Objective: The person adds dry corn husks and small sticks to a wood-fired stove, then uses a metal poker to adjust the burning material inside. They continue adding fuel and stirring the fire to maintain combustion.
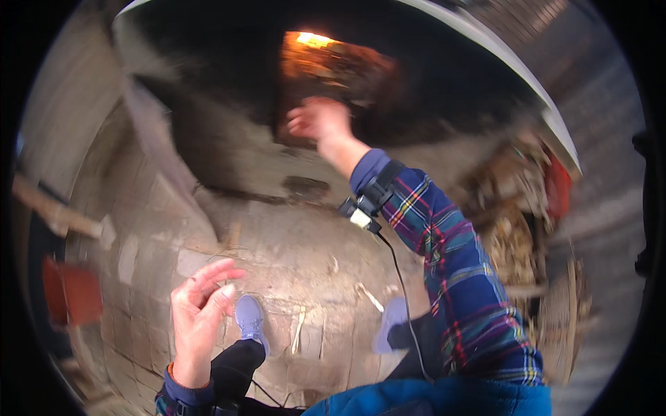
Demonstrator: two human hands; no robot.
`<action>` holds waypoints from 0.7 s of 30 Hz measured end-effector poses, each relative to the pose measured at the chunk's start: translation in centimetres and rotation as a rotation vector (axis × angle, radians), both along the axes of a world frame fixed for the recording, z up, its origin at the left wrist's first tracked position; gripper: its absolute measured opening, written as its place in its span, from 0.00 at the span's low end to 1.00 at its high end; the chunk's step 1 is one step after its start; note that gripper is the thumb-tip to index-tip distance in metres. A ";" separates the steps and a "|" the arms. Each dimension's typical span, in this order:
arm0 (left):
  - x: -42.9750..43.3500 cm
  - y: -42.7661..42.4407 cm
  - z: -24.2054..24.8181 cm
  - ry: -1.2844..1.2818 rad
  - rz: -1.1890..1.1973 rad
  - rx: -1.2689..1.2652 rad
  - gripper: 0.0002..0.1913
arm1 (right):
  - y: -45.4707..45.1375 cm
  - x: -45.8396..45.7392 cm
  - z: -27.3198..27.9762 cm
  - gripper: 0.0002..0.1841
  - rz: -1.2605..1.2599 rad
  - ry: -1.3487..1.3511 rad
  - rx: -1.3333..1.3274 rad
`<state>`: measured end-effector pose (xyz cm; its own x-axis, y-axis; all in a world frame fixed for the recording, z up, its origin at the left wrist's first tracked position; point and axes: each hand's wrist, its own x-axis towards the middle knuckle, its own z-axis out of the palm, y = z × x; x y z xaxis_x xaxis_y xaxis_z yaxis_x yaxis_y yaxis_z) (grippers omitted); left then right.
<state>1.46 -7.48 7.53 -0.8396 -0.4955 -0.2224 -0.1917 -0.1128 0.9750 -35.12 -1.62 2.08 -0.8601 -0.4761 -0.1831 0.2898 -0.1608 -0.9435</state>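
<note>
My right hand (pixel 325 119) reaches up to the mouth of a soot-blackened stove or hearth, with a fire (pixel 315 41) burning inside the opening (pixel 333 70). Motion blurs this hand; its fingers look partly curled, and no held object can be made out. Around the plaid right sleeve runs a black strap holding a small device (pixel 361 210) with a cable. Lower and to the left, my left hand (pixel 200 317) hovers above the floor, thumb and fingers apart, with nothing in it. Below the fire opening, a dark patch (pixel 306 188) marks the pale stove front.
Thin pale sticks (pixel 297 330) lie on the paved floor (pixel 333 270) by my shoes (pixel 251 317). To the right sits a pile of split firewood (pixel 512 239) near a red object (pixel 556 187). A red container (pixel 73 294) stands at the far left, below a wooden beam (pixel 57 208).
</note>
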 end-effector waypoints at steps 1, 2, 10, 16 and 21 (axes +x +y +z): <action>0.1 0.6 0.1 0.002 -0.016 -0.021 0.21 | 2.7 3.0 1.2 0.13 0.056 -0.022 0.021; 0.1 1.3 0.1 0.011 -0.050 -0.029 0.21 | 6.0 5.5 2.7 0.14 0.147 -0.009 0.044; -2.3 7.6 -0.5 0.167 -0.320 -0.014 0.19 | 37.8 14.2 16.9 0.14 -0.185 0.239 0.163; -5.2 14.6 1.4 0.189 -0.481 -0.066 0.19 | 67.0 16.4 24.1 0.16 -0.821 0.443 0.646; -6.5 21.6 3.8 0.163 -0.567 -0.105 0.20 | 85.3 17.0 23.2 0.15 -0.920 0.263 2.117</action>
